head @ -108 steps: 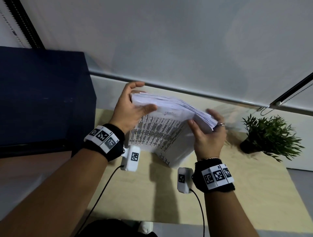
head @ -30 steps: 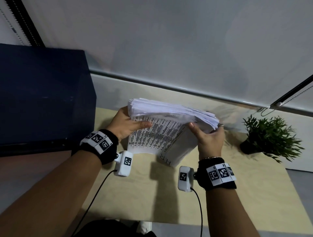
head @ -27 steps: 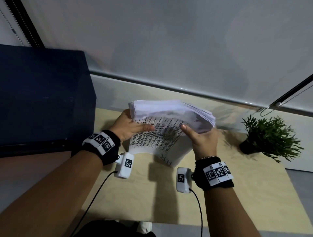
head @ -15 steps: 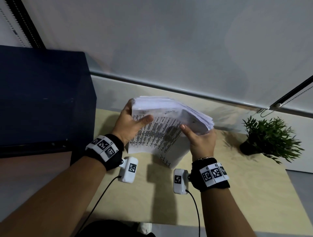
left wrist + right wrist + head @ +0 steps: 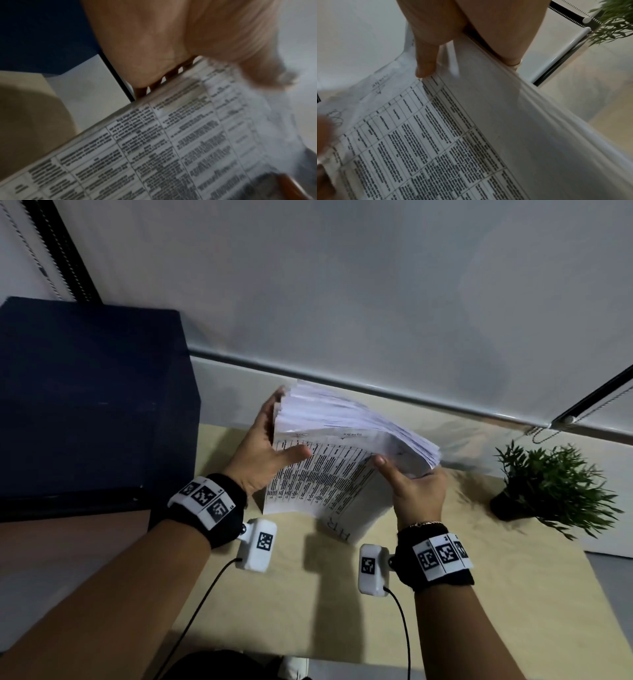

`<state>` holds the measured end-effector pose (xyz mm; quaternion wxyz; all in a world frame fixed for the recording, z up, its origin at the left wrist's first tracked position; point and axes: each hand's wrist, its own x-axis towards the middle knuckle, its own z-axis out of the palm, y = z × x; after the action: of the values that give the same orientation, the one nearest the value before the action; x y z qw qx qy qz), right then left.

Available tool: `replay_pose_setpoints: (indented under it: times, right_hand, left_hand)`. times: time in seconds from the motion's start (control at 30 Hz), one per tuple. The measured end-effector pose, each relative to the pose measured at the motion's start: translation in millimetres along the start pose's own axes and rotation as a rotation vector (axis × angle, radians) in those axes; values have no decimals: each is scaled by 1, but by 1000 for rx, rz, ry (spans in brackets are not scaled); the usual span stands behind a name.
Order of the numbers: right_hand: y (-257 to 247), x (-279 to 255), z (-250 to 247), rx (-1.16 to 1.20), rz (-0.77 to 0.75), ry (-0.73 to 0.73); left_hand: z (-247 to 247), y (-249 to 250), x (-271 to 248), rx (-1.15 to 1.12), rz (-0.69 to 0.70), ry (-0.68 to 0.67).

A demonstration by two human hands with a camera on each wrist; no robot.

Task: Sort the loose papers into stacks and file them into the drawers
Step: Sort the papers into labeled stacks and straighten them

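Observation:
A thick stack of white printed papers (image 5: 346, 440) stands on edge on the wooden desk (image 5: 308, 594), its top leaning away from me. The front sheet carries a printed table (image 5: 171, 148) (image 5: 428, 142). My left hand (image 5: 267, 450) grips the stack's left edge, thumb across the front sheet, fingers behind. My right hand (image 5: 411, 484) holds the right edge, thumb (image 5: 424, 65) pressed on the front near the top, fingers hidden behind the pile. A dark blue drawer cabinet (image 5: 85, 405) stands to the left of the desk.
A small potted plant (image 5: 555, 487) sits at the desk's right rear. A white wall with a rail (image 5: 376, 392) runs behind the desk. A blind's chain hangs at the far right. Wrist camera cables trail over the desk's front.
The stack has been lifted and tapped between both hands; its top now tilts further back and left. My left hand slid higher up the left edge.

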<state>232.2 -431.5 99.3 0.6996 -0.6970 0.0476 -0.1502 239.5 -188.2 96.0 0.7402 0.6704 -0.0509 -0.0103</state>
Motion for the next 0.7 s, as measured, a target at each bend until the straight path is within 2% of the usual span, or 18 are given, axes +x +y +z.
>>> replay_pose_setpoints:
  times: [0.13,0.3,0.4,0.5,0.63,0.7]
  right_hand:
    - [-8,5,0,-28,-16,-26]
    - [-10,-5,-3,-8,-43,-4]
    - [-9,-9,-3,88,-49,68]
    - [-21,-7,4,77,-153,162]
    - [-23,-3,9,17,-167,236]
    - [-26,-3,10,77,-167,228]
  left_hand:
    - [-2,3,11,186,19,87]
    - [4,1,3,219,55,70]
    - [8,-1,-8,94,38,45]
    - [19,8,-9,-58,132,170]
    - [32,22,5,132,295,383]
    - [32,25,9,119,310,409]
